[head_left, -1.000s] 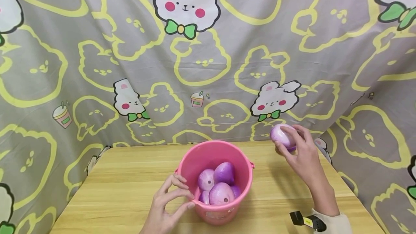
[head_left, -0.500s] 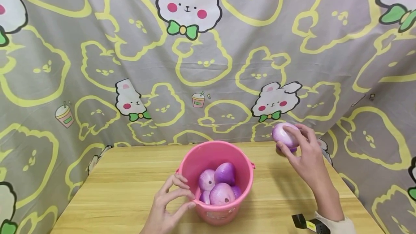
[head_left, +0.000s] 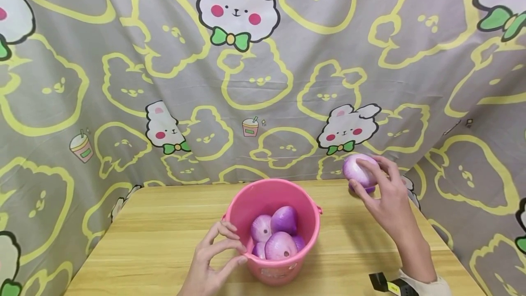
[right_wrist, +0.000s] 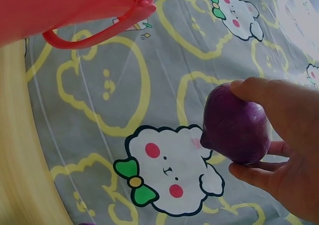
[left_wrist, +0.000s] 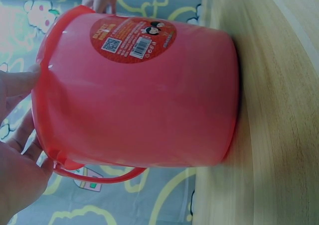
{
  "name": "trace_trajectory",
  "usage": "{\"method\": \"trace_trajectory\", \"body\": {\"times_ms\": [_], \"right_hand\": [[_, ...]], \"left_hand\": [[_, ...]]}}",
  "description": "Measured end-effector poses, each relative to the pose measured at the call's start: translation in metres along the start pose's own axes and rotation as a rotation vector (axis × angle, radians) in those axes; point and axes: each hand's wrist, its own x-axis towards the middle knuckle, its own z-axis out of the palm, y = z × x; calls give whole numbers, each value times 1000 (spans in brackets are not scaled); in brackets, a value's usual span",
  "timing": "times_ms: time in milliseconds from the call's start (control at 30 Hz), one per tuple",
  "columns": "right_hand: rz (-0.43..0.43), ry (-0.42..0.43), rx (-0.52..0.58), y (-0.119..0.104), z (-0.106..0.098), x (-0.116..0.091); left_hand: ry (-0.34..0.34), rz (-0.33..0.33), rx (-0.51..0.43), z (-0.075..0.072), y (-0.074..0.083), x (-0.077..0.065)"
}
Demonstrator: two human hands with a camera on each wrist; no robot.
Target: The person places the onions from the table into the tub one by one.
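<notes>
A pink bucket [head_left: 276, 272] stands upright on the table, with several purple onions [head_left: 281, 245] inside. My left hand [head_left: 213, 259] is at its left side. In the left wrist view the thumb and fingertips rest along the bucket's rim [left_wrist: 46, 95], spread apart and slightly bent. At the back right, my right hand [head_left: 390, 200] holds a purple onion [head_left: 356, 169] between thumb and fingers, raised off the table. The right wrist view shows this onion's pointed tip. Just below it in the head view a darker purple thing [head_left: 364, 189] shows, mostly hidden, so its kind is unclear.
A wooden table [head_left: 164, 241] carries everything. Close behind it hangs a grey curtain [head_left: 263, 81] printed with rabbits and yellow outlines, which also covers both sides. The bucket's handle [left_wrist: 107, 177] hangs down at its side.
My right hand and the onion have risen slightly, and more of the purple thing beneath shows. The left hand and the bucket have stayed in place.
</notes>
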Motion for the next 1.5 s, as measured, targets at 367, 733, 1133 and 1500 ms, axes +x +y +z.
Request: {"method": "trace_trajectory", "body": {"times_ms": [367, 733, 1133, 1500], "right_hand": [[-38, -14, -12, -8, 1, 1], [-88, 13, 3, -23, -6, 4], [-82, 7, 19, -35, -11, 4], [-62, -19, 35, -40, -18, 0]], "left_hand": [[1, 7, -5, -1, 2, 1], [4, 2, 9, -2, 1, -2], [7, -20, 14, -3, 3, -3], [-1, -13, 7, -1, 1, 0]]}}
